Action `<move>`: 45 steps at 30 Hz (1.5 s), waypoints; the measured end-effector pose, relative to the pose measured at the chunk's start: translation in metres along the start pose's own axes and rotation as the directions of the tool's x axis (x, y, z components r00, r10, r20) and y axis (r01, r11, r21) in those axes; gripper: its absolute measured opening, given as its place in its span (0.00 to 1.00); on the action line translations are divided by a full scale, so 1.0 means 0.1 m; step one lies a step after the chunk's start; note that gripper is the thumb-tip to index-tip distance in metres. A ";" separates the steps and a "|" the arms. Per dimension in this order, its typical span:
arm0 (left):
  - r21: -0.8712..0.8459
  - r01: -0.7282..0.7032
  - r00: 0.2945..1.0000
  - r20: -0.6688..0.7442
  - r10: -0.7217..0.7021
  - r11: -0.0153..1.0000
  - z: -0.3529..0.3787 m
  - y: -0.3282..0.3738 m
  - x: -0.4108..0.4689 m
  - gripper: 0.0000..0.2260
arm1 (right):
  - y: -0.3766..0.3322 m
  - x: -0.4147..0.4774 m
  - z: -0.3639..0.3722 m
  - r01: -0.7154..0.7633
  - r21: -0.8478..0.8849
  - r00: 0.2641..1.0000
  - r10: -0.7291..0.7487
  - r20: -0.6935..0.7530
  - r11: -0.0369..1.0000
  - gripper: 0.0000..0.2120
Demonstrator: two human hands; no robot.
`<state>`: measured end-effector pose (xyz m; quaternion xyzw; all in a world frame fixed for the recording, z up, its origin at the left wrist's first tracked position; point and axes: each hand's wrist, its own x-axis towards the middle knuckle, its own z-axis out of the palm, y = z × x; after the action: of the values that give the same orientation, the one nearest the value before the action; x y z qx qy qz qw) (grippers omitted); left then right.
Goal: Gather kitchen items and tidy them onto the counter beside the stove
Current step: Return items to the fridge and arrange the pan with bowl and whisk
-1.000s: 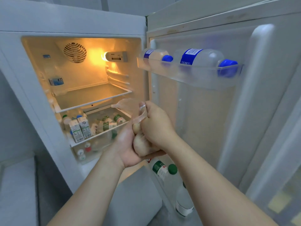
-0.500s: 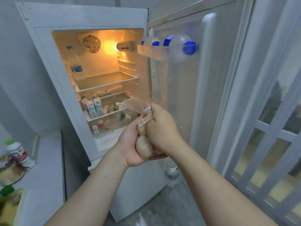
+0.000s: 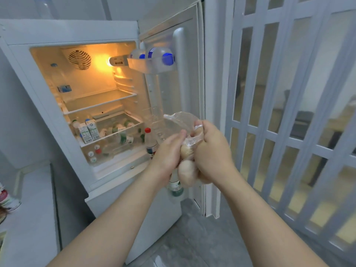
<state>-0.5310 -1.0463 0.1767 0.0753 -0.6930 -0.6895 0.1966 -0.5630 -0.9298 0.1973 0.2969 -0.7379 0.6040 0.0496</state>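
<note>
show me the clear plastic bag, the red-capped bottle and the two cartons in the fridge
clear plastic bag [image 3: 187, 149]: head view, on the film over the upper round item.
red-capped bottle [image 3: 150, 144]: head view, on its body below the cap.
cartons [image 3: 92, 130]: head view, on the right carton's front.

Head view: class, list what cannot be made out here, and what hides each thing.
- Bag contents, head view: count hidden by left hand, right hand.
- Cartons, head view: print too small.
- Items on counter, head view: cut off by left edge.
- Door bottle, head view: top hidden behind hands.
</note>
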 end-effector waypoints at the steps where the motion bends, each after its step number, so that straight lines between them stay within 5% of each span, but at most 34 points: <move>1: 0.266 -0.231 0.970 -0.018 0.244 0.936 0.04 0.00 0.04 0.09 | 0.03 -0.02 -0.07 -0.018 0.017 0.999 0.019 -0.030 1.000 0.07; 3: 0.682 -0.566 0.768 0.230 0.598 0.464 0.15 0.05 0.12 0.10 | 0.10 -0.05 -0.23 -0.060 0.035 0.995 0.063 -0.082 0.998 0.08; 5: 0.733 -0.679 0.533 0.518 0.669 -0.026 0.27 0.10 0.22 0.14 | 0.16 -0.09 -0.38 -0.081 0.022 0.990 0.083 -0.115 0.996 0.09; 7: 0.677 -0.680 0.427 0.678 0.598 -0.282 0.36 0.15 0.32 0.17 | 0.19 -0.13 -0.49 -0.085 0.031 0.987 0.088 -0.132 0.996 0.08; 11: 0.563 -0.611 0.451 0.826 0.339 -0.557 0.53 0.17 0.55 0.20 | 0.29 -0.18 -0.63 -0.109 -0.040 0.983 0.102 -0.153 0.993 0.10; 14: 0.566 -0.512 0.600 0.774 0.202 -0.646 0.58 0.15 0.63 0.17 | 0.36 -0.20 -0.66 -0.137 -0.020 0.975 0.131 -0.182 0.990 0.14; 16: 0.567 -0.466 0.633 0.750 0.191 -0.679 0.57 0.14 0.64 0.15 | 0.38 -0.20 -0.65 -0.141 -0.017 0.973 0.135 -0.187 0.990 0.15; 21: 0.612 -0.396 0.615 0.730 0.297 -0.685 0.50 0.05 0.52 0.10 | 0.37 -0.22 -0.57 -0.135 -0.014 0.978 0.131 -0.163 0.991 0.16; 28: 0.685 -0.380 0.484 0.720 0.497 -0.621 0.02 -0.05 0.36 0.08 | 0.32 -0.14 -0.27 -0.134 -0.029 0.988 0.132 -0.074 0.990 0.16; 32: 0.721 -0.372 0.484 0.688 0.541 -0.585 -0.35 -0.09 0.18 0.06 | 0.28 -0.10 0.01 -0.101 0.049 0.995 0.102 0.001 0.994 0.16; 45: 0.847 -0.084 0.753 0.399 0.523 -0.525 -1.76 -0.09 -0.16 0.05 | 0.03 0.23 1.35 -0.058 0.110 0.958 0.025 0.285 0.992 0.17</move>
<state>-0.4514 -1.2033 0.1606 0.0634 -0.8813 0.3130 0.3483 -0.5450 -1.0628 0.1693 0.3670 -0.7069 0.5984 -0.0866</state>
